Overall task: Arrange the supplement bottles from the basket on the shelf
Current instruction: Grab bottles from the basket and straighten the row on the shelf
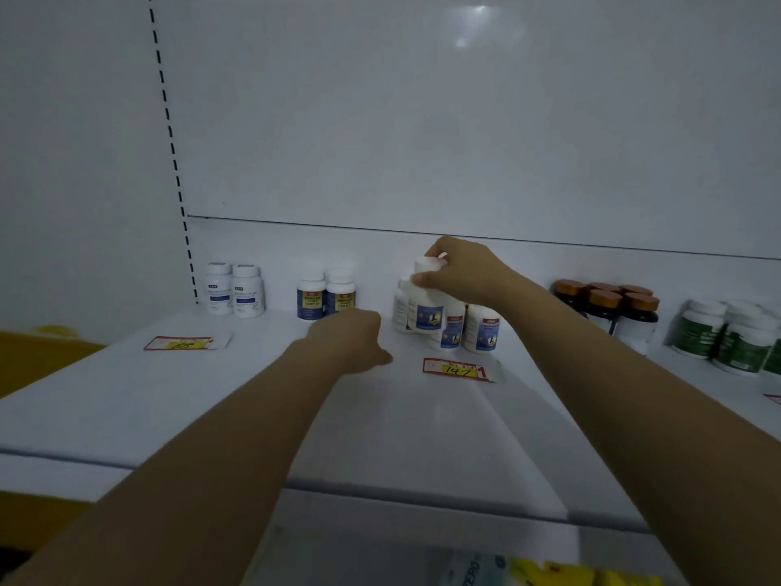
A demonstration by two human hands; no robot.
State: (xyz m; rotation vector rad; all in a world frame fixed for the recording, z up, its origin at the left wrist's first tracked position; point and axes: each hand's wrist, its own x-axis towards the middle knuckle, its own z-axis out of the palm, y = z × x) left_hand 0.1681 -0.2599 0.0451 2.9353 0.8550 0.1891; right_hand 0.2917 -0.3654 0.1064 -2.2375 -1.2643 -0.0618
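Supplement bottles (247, 296) stand grouped along the white shelf (169, 395); the right hand (465, 270) wraps its fingers round one white bottle (427, 308) above the middle group; the left hand (350, 340), fingers curled on nothing, hovers near a price tag (458, 369)

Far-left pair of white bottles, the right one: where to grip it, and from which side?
Probably grip the right bottle by its white cap, coming from above. It stands upright and the cap is narrower than the body, with free space round it. Its neighbour sits close against its left side, leaving little room for a finger there.
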